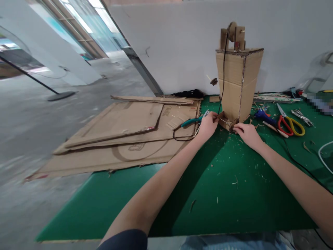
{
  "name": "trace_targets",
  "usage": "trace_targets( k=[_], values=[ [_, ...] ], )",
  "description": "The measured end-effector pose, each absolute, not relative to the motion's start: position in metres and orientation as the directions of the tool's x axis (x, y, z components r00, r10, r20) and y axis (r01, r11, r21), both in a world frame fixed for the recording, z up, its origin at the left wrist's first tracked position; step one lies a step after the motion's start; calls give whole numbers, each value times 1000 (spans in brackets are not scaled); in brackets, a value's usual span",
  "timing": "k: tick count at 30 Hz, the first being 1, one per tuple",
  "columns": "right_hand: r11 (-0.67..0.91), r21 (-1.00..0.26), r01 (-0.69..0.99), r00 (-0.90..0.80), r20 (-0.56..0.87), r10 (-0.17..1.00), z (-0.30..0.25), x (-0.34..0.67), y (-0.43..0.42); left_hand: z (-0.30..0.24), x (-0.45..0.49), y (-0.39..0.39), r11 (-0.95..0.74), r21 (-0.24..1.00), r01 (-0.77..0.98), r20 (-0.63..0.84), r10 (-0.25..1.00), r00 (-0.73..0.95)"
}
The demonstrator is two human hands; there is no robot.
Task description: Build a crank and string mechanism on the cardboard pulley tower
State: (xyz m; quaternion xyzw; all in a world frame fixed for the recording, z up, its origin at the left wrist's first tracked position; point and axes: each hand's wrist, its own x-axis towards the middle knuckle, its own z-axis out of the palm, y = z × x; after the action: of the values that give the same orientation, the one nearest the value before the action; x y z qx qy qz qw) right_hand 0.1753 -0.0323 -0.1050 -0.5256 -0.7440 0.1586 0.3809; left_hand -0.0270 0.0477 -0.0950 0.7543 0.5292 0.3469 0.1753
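A tall cardboard tower (235, 81) stands on the green table, with a cardboard pulley wheel (231, 31) between two uprights on top. A black cord (223, 76) runs over the wheel and down the front to my left hand (208, 125), whose fingers are closed on it. At the tower's foot is a small cardboard bracket with a thin stick (225, 121) across it. My right hand (248, 135) pinches a small cardboard piece (232, 125) at the stick's right end. My fingertips partly hide both ends of the bracket.
Flat cardboard sheets (140, 139) overhang the table's left side. A teal-handled cutter (191, 122) lies left of my left hand. To the right are a blue glue gun (265, 116), red-and-yellow scissors (288, 125) and metal pliers (301, 117). Scraps litter the green tabletop (208, 201).
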Motion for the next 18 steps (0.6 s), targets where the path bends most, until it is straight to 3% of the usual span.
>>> trace_targets(
  k=[4,6,8,10,12,18],
  values=[
    [414,-620,666,-138,443,886,-99,180,-30,-102,-26,54,-336,744,578,318,938,136],
    [453,-470,758,-213,478,852,-91,184,-30,-102,-25,55,-324,750,576,317,941,117],
    [489,-232,841,-343,472,812,-79,188,-30,-101,-25,55,-326,737,592,316,940,125],
    [516,-32,856,-456,425,782,-67,190,-29,-99,-26,55,-342,699,628,320,935,153],
    [557,73,827,-546,343,765,-56,190,-26,-96,-26,54,-356,654,668,325,929,177],
    [679,90,729,-682,174,710,-37,184,-7,-88,-26,48,-369,613,699,324,924,203]
  ],
)
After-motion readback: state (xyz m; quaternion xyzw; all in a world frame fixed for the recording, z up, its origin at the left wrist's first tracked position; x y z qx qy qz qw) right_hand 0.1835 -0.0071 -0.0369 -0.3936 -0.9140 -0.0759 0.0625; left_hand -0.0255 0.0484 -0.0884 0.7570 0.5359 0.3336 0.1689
